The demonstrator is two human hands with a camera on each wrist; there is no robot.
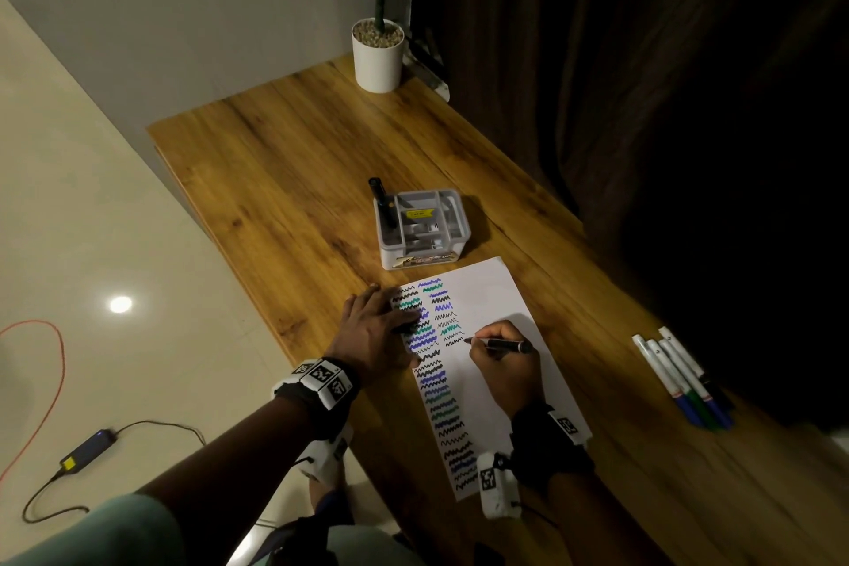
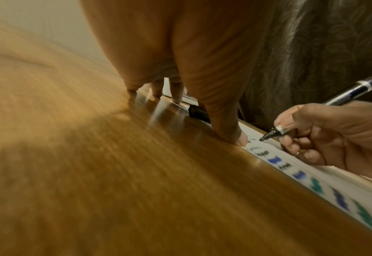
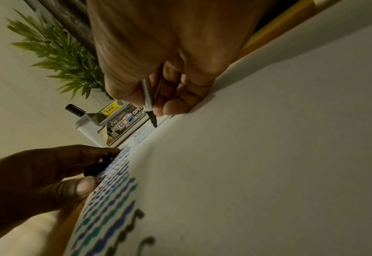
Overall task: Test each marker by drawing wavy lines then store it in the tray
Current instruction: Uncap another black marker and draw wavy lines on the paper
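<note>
My right hand [image 1: 500,365] grips an uncapped black marker [image 1: 503,344] like a pen, its tip on the white paper [image 1: 496,303] beside a column of wavy lines. My left hand [image 1: 376,326] lies on the paper's left edge and pinches the black cap [image 3: 98,167] between thumb and fingers. The cap [image 2: 199,114] also shows under that hand in the left wrist view. The grey compartment tray [image 1: 413,255] stands just beyond the paper, with one black marker [image 1: 381,202] upright in its left corner. The marker tip [image 2: 264,137] touches the paper close to my left thumb [image 2: 231,131].
Several capped white markers [image 1: 680,377] lie together on the wooden table [image 1: 285,161] to the right of the paper. A potted plant [image 1: 377,55] stands at the far end, by a dark curtain [image 1: 597,60]. The table's left edge drops to the floor with a power adapter [image 1: 89,446].
</note>
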